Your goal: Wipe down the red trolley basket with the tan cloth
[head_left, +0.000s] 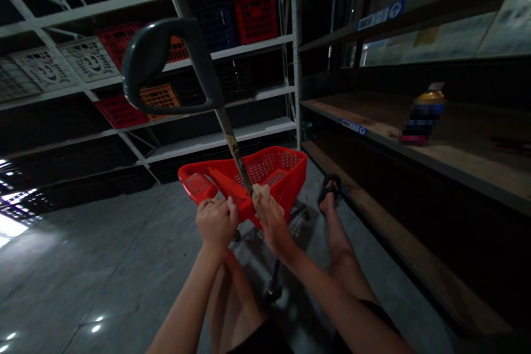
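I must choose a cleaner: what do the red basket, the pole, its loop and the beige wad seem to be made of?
Basket: smooth plastic, judging by its even colour and moulded, pierced walls.
Pole: probably metal, dull grey; it is slim and straight.
Loop: likely dark grey plastic, softly shiny, thick and rounded.
Wad: matte and crumpled; cloth or paper, I cannot tell.

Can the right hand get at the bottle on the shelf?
Probably, with a lean: the bottle sits near the open front edge of the shelf, nothing visible between. But the right hand holds a crumpled beige wad, and distance is hard to judge.
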Demonstrator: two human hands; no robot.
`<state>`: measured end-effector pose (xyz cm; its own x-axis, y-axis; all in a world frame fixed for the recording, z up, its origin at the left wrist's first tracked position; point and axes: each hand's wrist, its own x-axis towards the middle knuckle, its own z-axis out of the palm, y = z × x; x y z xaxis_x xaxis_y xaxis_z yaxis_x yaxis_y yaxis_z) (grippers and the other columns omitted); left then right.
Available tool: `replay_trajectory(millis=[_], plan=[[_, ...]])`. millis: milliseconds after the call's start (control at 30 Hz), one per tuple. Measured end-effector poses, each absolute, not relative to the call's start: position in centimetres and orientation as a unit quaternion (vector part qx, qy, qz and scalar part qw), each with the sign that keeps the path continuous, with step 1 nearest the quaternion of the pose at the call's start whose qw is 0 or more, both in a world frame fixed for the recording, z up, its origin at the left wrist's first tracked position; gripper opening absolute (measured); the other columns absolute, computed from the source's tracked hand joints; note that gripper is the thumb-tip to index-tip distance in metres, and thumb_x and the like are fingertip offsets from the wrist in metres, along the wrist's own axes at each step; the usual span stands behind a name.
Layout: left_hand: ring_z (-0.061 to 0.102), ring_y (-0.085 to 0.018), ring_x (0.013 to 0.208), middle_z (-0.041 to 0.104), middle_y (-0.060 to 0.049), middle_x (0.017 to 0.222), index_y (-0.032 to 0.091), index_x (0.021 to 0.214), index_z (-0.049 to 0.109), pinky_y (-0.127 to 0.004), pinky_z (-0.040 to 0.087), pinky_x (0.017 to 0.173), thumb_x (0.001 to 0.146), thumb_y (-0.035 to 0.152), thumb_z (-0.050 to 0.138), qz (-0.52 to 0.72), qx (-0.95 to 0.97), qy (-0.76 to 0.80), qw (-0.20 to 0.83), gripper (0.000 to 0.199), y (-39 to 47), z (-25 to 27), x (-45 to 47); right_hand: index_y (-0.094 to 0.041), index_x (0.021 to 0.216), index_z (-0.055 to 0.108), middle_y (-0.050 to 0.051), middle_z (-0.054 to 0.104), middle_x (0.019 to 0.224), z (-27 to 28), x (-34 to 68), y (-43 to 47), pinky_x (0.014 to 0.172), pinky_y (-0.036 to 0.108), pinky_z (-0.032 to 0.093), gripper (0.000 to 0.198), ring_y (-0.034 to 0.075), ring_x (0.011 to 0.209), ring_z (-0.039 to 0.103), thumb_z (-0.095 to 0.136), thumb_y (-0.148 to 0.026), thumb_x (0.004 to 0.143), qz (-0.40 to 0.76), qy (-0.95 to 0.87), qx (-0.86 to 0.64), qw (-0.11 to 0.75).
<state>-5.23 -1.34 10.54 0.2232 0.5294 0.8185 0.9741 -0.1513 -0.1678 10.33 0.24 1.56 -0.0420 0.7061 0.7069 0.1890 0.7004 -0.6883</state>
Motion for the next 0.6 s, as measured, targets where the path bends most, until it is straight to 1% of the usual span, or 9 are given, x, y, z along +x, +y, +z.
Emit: replay_trajectory(millis=[67,133,200,300,400,467,500,567,600], plan=[[0.061,-0.016,0.058,0.065,-0.002,0.056,0.020,0.055,0.057,-0.033,0.042,0.073,0.099,0.019,0.042,-0.338,-0.697,-0.513,0.371,0.047,-1.0,10.5,-5.1,-0.037,0.159,0.035,0.002,0.037,0.167,0.9,9.3,0.0,0.130,0.055,0.028,0.057,0.023,0.158,0.029,0.042,-0.021,0.105,0.152,-0.710,-0.347,0.594],[0.059,-0.016,0.057,0.063,-0.001,0.055,0.021,0.055,0.056,-0.033,0.042,0.073,0.099,0.018,0.044,-0.354,-0.706,-0.493,0.366,0.046,-0.7,10.5,-4.9,-0.034,0.161,0.032,0.003,0.034,0.169,0.2,8.3,0.1,0.129,0.057,0.027,0.059,0.025,0.160,0.024,0.042,-0.021,0.105,0.114,-0.704,-0.370,0.595],[0.059,-0.016,0.058,0.064,-0.001,0.057,0.020,0.057,0.057,-0.032,0.041,0.073,0.099,0.018,0.045,-0.354,-0.718,-0.486,0.351,0.044,-0.6,10.6,-4.8,-0.031,0.161,0.035,0.004,0.037,0.167,-0.8,7.8,0.8,0.129,0.055,0.030,0.058,0.025,0.159,0.026,0.043,-0.022,0.104,0.094,-0.698,-0.379,0.600],[0.057,-0.015,0.058,0.062,0.000,0.057,0.021,0.057,0.054,-0.031,0.040,0.072,0.099,0.018,0.045,-0.352,-0.731,-0.477,0.337,0.043,-0.5,10.8,-4.7,-0.031,0.157,0.042,0.003,0.046,0.162,-3.2,8.6,3.3,0.128,0.050,0.036,0.055,0.023,0.158,0.030,0.042,-0.018,0.104,0.081,-0.682,-0.378,0.622],[0.056,-0.015,0.057,0.058,0.000,0.055,0.021,0.056,0.050,-0.031,0.040,0.070,0.099,0.018,0.046,-0.349,-0.741,-0.468,0.332,0.044,-0.4,10.9,-4.8,-0.032,0.153,0.049,0.000,0.048,0.161,-5.4,11.1,7.8,0.128,0.048,0.036,0.054,0.019,0.158,0.028,0.038,-0.017,0.103,0.118,-0.623,-0.427,0.645],[0.056,-0.015,0.058,0.058,0.000,0.055,0.021,0.057,0.051,-0.031,0.040,0.069,0.099,0.018,0.046,-0.347,-0.748,-0.462,0.327,0.042,-0.2,10.8,-4.9,-0.032,0.152,0.050,-0.002,0.050,0.159,-6.0,13.6,11.6,0.130,0.050,0.030,0.055,0.017,0.160,0.024,0.036,-0.017,0.101,0.160,-0.589,-0.466,0.641],[0.057,-0.015,0.058,0.059,-0.001,0.056,0.021,0.057,0.052,-0.031,0.040,0.069,0.099,0.018,0.047,-0.346,-0.751,-0.459,0.326,0.042,-0.1,10.7,-5.0,-0.030,0.151,0.051,-0.001,0.052,0.158,-6.1,14.8,13.5,0.131,0.051,0.026,0.056,0.016,0.159,0.024,0.036,-0.016,0.100,0.178,-0.581,-0.475,0.636],[0.057,-0.016,0.059,0.060,-0.001,0.056,0.021,0.058,0.053,-0.031,0.040,0.069,0.098,0.018,0.047,-0.346,-0.750,-0.459,0.327,0.041,0.2,10.6,-4.9,-0.028,0.148,0.055,0.001,0.054,0.156,-6.0,16.8,16.7,0.132,0.052,0.021,0.055,0.017,0.157,0.031,0.040,-0.017,0.097,0.213,-0.565,-0.485,0.633],[0.057,-0.016,0.059,0.061,-0.002,0.056,0.021,0.057,0.054,-0.032,0.039,0.069,0.098,0.018,0.047,-0.348,-0.746,-0.462,0.331,0.042,0.3,10.5,-4.7,-0.027,0.146,0.057,0.002,0.054,0.156,-5.8,17.4,17.8,0.132,0.052,0.021,0.054,0.017,0.155,0.035,0.042,-0.017,0.096,0.226,-0.559,-0.488,0.631]])
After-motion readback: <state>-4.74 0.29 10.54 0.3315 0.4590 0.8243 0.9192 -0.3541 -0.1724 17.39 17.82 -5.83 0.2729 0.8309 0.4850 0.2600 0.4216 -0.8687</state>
